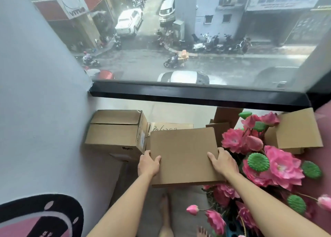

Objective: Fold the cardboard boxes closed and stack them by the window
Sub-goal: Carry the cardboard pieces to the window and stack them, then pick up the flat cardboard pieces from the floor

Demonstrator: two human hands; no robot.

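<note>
A flat, closed brown cardboard box [184, 152] is held in front of me above the floor. My left hand [148, 163] grips its left edge, thumb on top. On the right edge my right hand [223, 162] grips it the same way. To the left, below the window [179, 40], a closed cardboard box [114, 129] sits on top of another box. A further box with handwriting [170, 126] lies behind the held one, mostly hidden. At the right stands a box [297, 129] with a raised flap.
A bunch of pink artificial lotus flowers [268, 156] with green pods fills the right side, close to my right hand. The black window frame [197, 93] runs across above the boxes. A grey wall [44, 93] lies on the left. My bare feet [166, 219] are below.
</note>
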